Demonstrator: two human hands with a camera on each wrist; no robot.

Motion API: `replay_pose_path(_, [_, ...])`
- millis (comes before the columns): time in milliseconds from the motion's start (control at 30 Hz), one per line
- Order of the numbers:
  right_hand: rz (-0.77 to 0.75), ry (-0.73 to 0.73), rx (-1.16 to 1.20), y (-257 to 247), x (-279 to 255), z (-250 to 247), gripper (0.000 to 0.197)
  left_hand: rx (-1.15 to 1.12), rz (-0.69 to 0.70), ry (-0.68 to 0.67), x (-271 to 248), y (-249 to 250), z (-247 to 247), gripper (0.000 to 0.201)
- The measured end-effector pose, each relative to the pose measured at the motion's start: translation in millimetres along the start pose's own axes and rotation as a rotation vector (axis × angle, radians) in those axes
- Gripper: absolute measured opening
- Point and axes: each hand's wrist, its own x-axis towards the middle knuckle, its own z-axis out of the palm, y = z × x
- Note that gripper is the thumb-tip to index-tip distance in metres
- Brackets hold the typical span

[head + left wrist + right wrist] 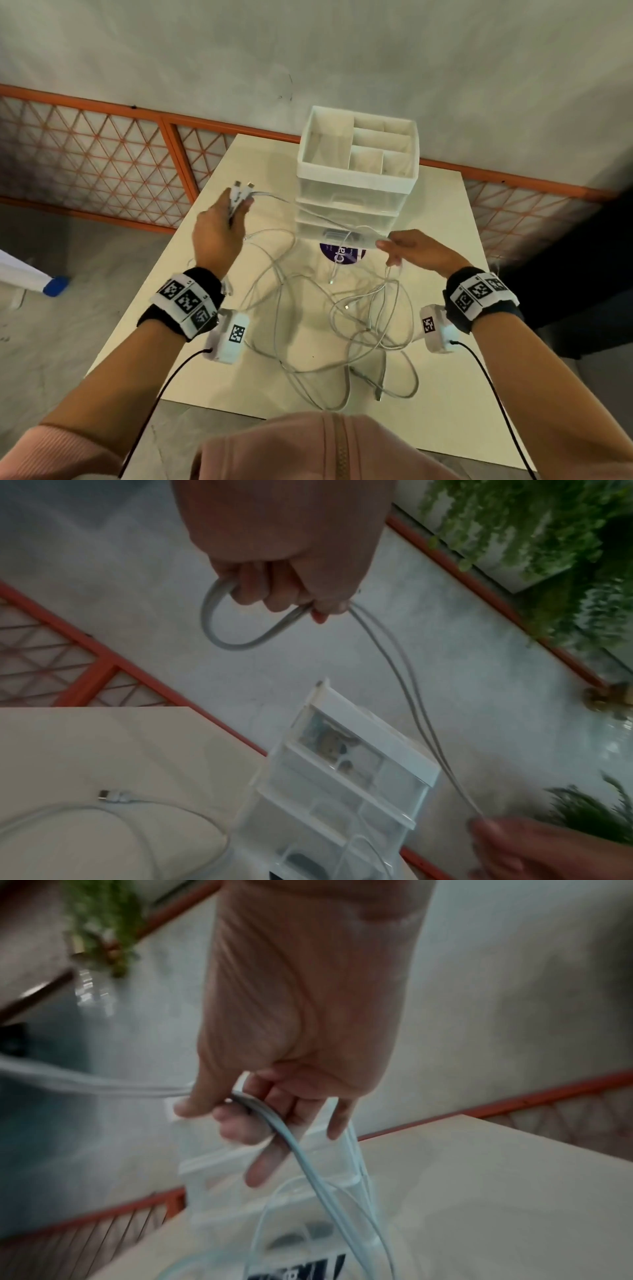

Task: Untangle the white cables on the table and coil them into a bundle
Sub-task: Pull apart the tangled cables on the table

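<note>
Several white cables (342, 318) lie tangled on the cream table (239, 387). My left hand (222, 226) is raised at the left and grips a few cable ends, whose plugs (241, 187) stick out above the fingers. In the left wrist view the left hand (284, 588) curls round the cable strands (404, 685), with a loop (219, 626) hanging below. Two strands run taut across to my right hand (407, 250), which pinches them in front of the drawer unit. The right hand (260, 1110) shows the cables (308, 1158) passing between thumb and fingers, then dropping to the tangle.
A white and clear drawer organiser (356, 178) stands at the back middle of the table, a purple round label (342, 255) at its foot. An orange lattice railing (102, 154) runs behind. One loose plug (109, 796) lies on the table. Wrist camera cords hang off both arms.
</note>
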Motion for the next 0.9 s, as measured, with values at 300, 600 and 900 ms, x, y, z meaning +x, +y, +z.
replay_pose_path(300, [-0.153,0.259,0.002,-55,-1,-32,0.032,0.173,-0.247,-0.500,-15,7,5,0.060])
replay_pose_path(600, [-0.097,0.056,-0.292,-58,9,12,0.028,-0.301,-0.230,-0.710,-11,59,13,0.027])
replay_pose_path(900, [-0.201,-0.042,0.148,-82,1,7,0.027,-0.381,0.014,-0.737,-11,83,26,0.018])
